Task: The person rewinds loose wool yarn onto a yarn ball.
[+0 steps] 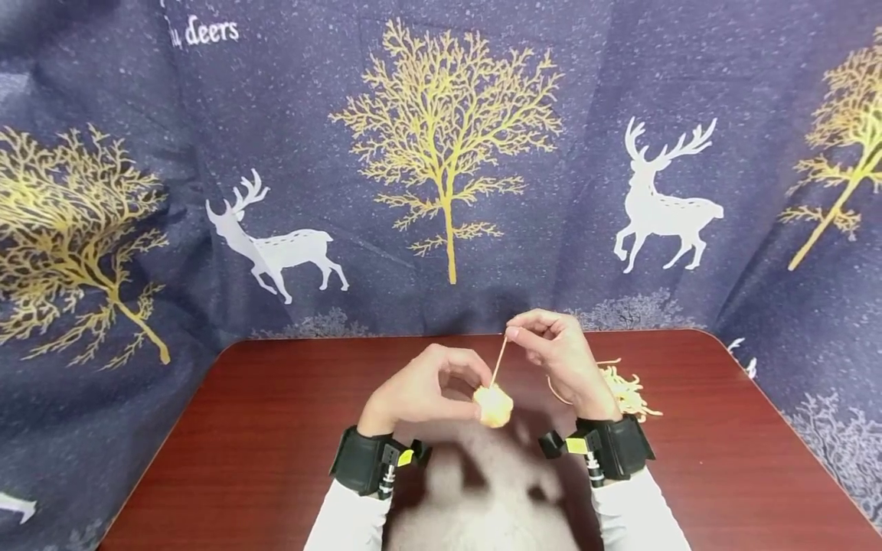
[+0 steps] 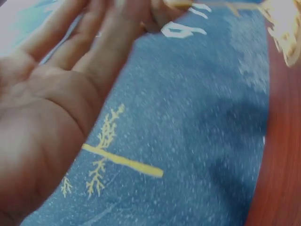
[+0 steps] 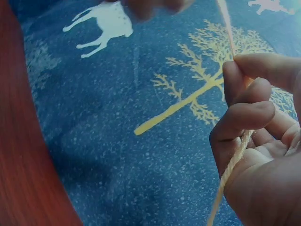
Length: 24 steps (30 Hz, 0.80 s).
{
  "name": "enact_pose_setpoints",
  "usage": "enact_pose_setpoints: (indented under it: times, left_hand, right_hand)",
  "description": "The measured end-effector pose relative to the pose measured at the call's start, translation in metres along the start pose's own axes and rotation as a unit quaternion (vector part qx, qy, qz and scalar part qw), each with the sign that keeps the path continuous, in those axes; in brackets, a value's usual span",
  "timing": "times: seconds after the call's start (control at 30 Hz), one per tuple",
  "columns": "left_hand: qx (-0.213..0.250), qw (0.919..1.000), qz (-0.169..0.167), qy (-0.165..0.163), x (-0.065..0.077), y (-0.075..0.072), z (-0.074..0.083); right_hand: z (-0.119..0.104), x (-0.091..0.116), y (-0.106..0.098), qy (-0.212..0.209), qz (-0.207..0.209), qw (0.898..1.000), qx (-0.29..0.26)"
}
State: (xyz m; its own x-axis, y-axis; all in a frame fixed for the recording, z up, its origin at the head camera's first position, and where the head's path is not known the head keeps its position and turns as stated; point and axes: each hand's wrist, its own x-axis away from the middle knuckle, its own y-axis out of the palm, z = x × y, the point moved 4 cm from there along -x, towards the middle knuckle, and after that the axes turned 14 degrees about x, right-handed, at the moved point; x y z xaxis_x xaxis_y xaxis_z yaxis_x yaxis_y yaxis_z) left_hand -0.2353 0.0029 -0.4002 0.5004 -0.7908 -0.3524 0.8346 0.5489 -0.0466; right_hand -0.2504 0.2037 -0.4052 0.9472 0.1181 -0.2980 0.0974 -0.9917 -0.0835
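Note:
My left hand grips a small cream ball of yarn between thumb and fingertips, above the table. To its right and slightly higher, my right hand pinches a cream yarn strand that runs taut and slanting from the top of the ball. In the right wrist view, thumb and forefinger squeeze the strand, while the other fingers curl over its tail, which hangs below the palm. The left wrist view shows mostly the left palm; its fingertips are cut off at the top and the ball is out of sight.
A loose heap of cream yarn lies on the red-brown table, right behind the right wrist. A dark blue cloth with trees and deer hangs behind the table's far edge. Black camera straps circle both wrists.

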Motion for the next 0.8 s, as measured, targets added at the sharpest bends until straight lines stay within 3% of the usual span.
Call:
enact_pose_setpoints:
  times: [0.13,0.23,0.3,0.4,0.47,0.53,0.63,0.7,0.8]
  left_hand:
    - [0.083,0.9906,0.043,0.100,0.001,-0.004,0.010]
    - [0.133,0.9717,0.119,0.155,0.000,-0.008,0.013]
    - [0.173,0.9516,0.187,0.171,-0.001,-0.012,0.013]
    - [0.238,0.9098,0.289,0.180,-0.002,-0.016,0.009]
    - [0.248,0.8851,0.351,0.179,-0.002,-0.018,0.007]
    - [0.229,0.8684,0.403,0.177,-0.002,-0.021,0.004]
    - [0.151,0.8622,0.456,0.161,-0.001,-0.023,0.000]
    - [0.079,0.8695,0.465,0.146,0.000,-0.025,0.000]
    - [-0.015,0.8907,0.439,0.118,-0.001,-0.025,-0.001]
  right_hand:
    - [0.004,-0.001,0.005,0.007,-0.010,0.996,0.088]
    - [0.003,-0.001,0.011,-0.001,-0.030,0.988,0.150]
    - [0.002,-0.001,0.017,-0.016,-0.038,0.981,0.187]
    - [-0.003,0.001,0.026,-0.042,-0.038,0.966,0.251]
    - [-0.007,0.004,0.031,-0.058,-0.040,0.953,0.294]
    - [-0.011,0.007,0.037,-0.075,-0.050,0.941,0.325]
    - [-0.018,0.011,0.042,-0.096,-0.067,0.931,0.347]
    - [-0.023,0.014,0.043,-0.109,-0.071,0.928,0.350]
    - [-0.028,0.015,0.039,-0.121,-0.067,0.933,0.333]
